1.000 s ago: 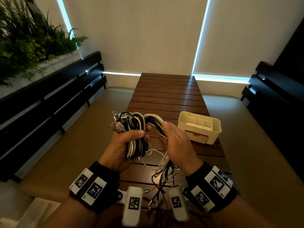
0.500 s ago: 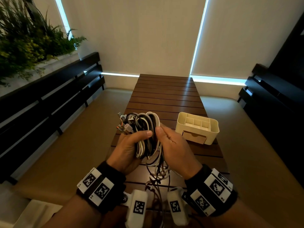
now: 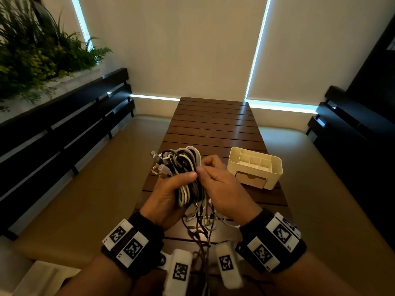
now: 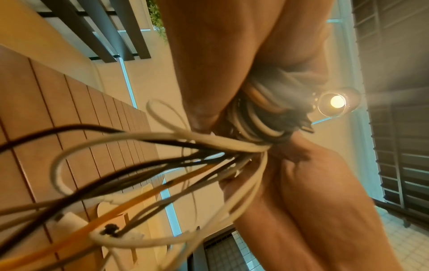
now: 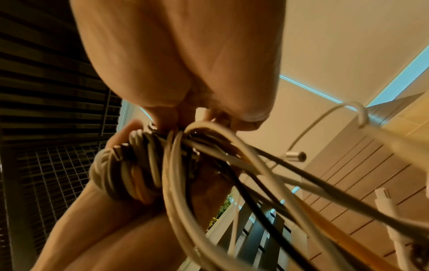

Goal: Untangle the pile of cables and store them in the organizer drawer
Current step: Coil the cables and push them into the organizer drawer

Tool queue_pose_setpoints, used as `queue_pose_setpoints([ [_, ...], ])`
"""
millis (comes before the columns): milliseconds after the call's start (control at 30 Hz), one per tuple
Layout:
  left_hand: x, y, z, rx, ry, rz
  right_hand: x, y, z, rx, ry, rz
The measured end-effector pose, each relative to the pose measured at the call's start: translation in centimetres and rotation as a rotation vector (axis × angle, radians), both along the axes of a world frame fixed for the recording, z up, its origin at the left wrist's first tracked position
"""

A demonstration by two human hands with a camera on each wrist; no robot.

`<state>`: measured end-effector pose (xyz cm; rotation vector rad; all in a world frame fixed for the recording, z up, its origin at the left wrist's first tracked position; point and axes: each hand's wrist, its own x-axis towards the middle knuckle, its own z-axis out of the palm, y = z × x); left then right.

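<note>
A tangled bundle of black, white and grey cables (image 3: 183, 167) is held up above the near end of the wooden slat table (image 3: 213, 124). My left hand (image 3: 168, 193) grips the bundle around its middle, thumb across the front. My right hand (image 3: 215, 176) has its fingers curled and pinches a strand at the bundle's right side, touching the left thumb. Loose cable ends (image 3: 203, 223) hang down between my wrists. In the wrist views the cables (image 4: 255, 121) (image 5: 144, 165) show wrapped in the fist, strands trailing off. The cream organizer (image 3: 255, 167) with a shut front drawer (image 3: 251, 178) stands on the table to the right.
Dark slatted benches run along the left (image 3: 64, 135) and the right (image 3: 352, 135). Green plants (image 3: 38, 50) stand at the upper left. Beige floor lies on both sides of the table. A lit ceiling lamp (image 4: 337, 101) shows in the left wrist view.
The two hands have come together: my right hand moved left and up from the hanging strands to the bundle's right edge and curled onto a strand. The bundle has risen slightly.
</note>
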<state>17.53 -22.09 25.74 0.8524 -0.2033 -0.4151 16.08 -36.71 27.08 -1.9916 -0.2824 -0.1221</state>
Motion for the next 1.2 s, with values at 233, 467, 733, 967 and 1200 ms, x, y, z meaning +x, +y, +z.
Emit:
queue_pose_setpoints([
  [233,-0.1,-0.5,-0.2,0.089,-0.035,0.002,0.6,-0.7,-0.7,-0.526,-0.074,-0.164],
  [467,0.3,-1.0,0.9,0.104,-0.079,0.072,-0.2,-0.1,-0.8,0.217,0.053,0.018],
  [733,0.7,0.4,1.2,-0.009,0.016,0.063,-0.2,-0.7,-2.4,0.394,0.316,0.269],
  [967,0.4,0.6,1.5,0.036,0.038,0.067,0.0,-0.9,-0.6,-0.262,0.208,0.215],
  [1200,0.4,0.0,1.4,0.112,0.014,0.148,0.3,-0.9,-2.7,-0.492,-0.014,0.01],
])
